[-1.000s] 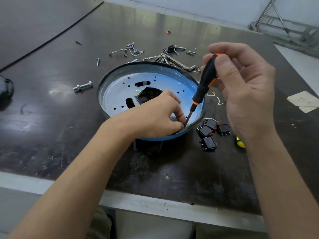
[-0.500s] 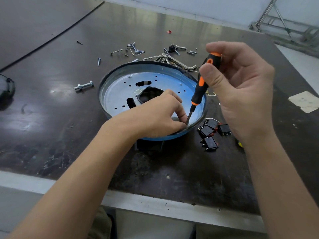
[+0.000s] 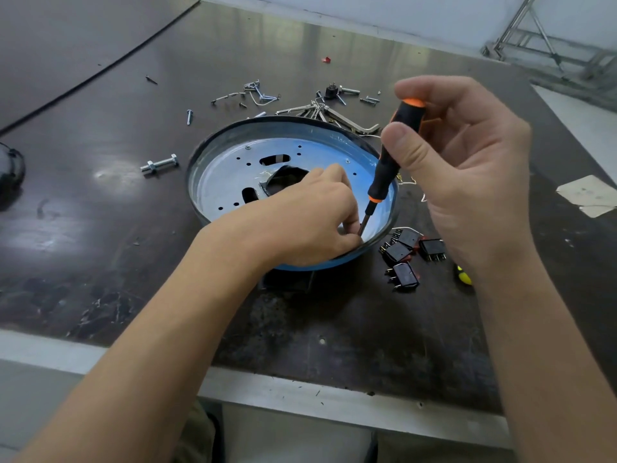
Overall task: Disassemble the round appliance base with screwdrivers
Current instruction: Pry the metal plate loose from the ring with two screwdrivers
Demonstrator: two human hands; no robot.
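Note:
The round appliance base point(image 3: 233, 172), a shallow metal dish with a blue-tinted perforated plate and a dark central opening, lies on the dark table point(image 3: 100, 228). My left hand point(image 3: 310, 218) rests inside its near right edge, fingertips pinching at the screwdriver's tip; what they pinch is hidden. My right hand point(image 3: 467, 168) grips the black and orange screwdriver point(image 3: 389, 165) by its handle, thumb on the front. The shaft slants down to the plate beside the rim.
Three black rocker switches point(image 3: 407, 255) lie right of the base, with a yellow-tipped tool point(image 3: 464, 277) partly hidden by my right wrist. Loose screws, hex keys point(image 3: 334, 118) and a bolt point(image 3: 159, 164) lie behind and left. A dark object point(image 3: 10, 172) sits at the left edge.
My right hand has turned on the screwdriver handle, the thumb shifting round to the front. The tip stays at the same spot, and my left hand has barely moved.

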